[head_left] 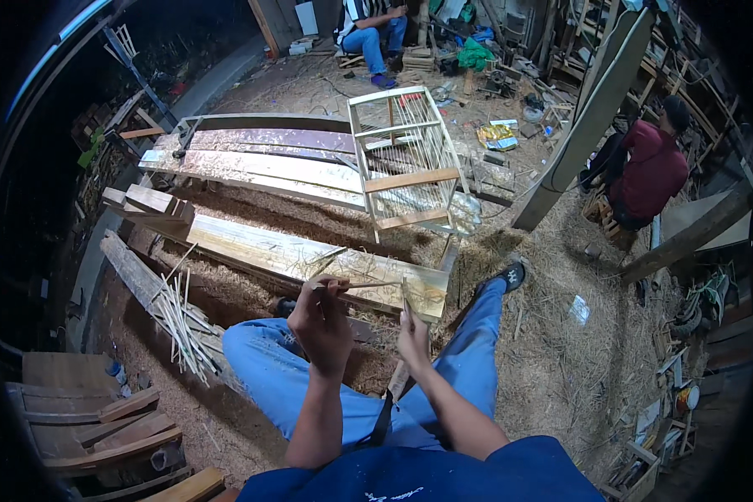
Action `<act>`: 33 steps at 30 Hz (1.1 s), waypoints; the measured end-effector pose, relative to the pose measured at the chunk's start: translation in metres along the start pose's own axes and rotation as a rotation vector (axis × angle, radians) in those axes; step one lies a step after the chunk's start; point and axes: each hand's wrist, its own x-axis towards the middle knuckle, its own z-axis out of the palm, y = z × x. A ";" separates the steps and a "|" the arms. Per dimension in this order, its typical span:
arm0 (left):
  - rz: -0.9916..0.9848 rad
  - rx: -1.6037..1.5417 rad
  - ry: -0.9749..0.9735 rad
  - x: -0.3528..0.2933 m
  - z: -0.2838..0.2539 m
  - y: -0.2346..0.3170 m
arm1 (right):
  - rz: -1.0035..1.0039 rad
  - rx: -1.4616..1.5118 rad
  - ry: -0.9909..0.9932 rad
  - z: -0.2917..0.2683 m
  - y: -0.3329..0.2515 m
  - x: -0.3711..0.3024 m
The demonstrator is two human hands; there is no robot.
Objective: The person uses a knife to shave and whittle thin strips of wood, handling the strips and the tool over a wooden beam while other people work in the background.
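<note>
- Left hand (pixel 322 328): fingers closed; a thin wooden strip (pixel 372 285) is gripped at one end.
- Right hand (pixel 412 339): closed; a slim upright tool (pixel 405 295) is gripped.
- The strip is held above the pale plank (pixel 268 246), toward its right end.
- Loose sticks (pixel 181 325) are piled across the narrow board (pixel 130 266).

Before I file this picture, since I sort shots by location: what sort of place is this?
Most likely a small woodworking shop: wood shavings are scattered widely, thin wooden strips lie in a loose pile, and there is a wooden frame with crossbars.
</note>
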 end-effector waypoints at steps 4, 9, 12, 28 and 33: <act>0.059 0.047 0.006 -0.004 -0.005 -0.005 | 0.078 -0.062 -0.041 0.000 -0.030 -0.001; 0.038 0.015 0.015 -0.003 -0.001 0.005 | 0.113 -0.017 0.008 0.006 0.021 -0.001; -0.021 -0.044 0.039 -0.008 0.000 -0.006 | 0.197 -0.024 -0.028 -0.005 0.034 0.003; -0.007 0.013 0.070 -0.008 -0.008 0.006 | 0.270 0.500 -0.455 -0.014 -0.091 -0.019; -0.006 0.023 0.082 -0.009 -0.009 0.000 | 0.241 0.613 -0.577 -0.016 -0.082 -0.020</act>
